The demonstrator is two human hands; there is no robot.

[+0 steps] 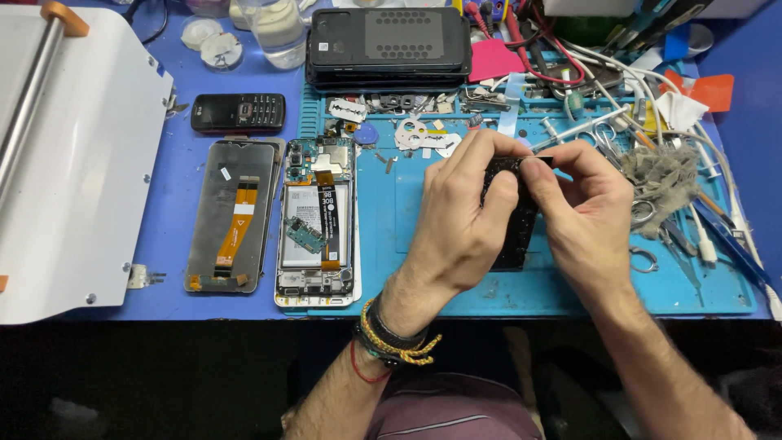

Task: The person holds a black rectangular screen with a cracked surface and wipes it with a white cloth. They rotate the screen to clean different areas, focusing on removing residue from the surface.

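My left hand (460,216) and my right hand (582,212) both grip a black perforated phone cover (515,232), held upright over the blue work mat (383,244). The fingertips of both hands pinch its top edge. To the left of my hands lies an opened phone body (318,220) with its battery, circuit board and flex cables exposed. A detached screen panel (230,216) with an orange flex cable lies further left.
A stack of black phones (389,45) sits at the back. A small black keypad phone (238,112) lies at the back left. A white machine with a roller (65,163) fills the left. Tweezers, cables and a grey cloth (664,183) crowd the right.
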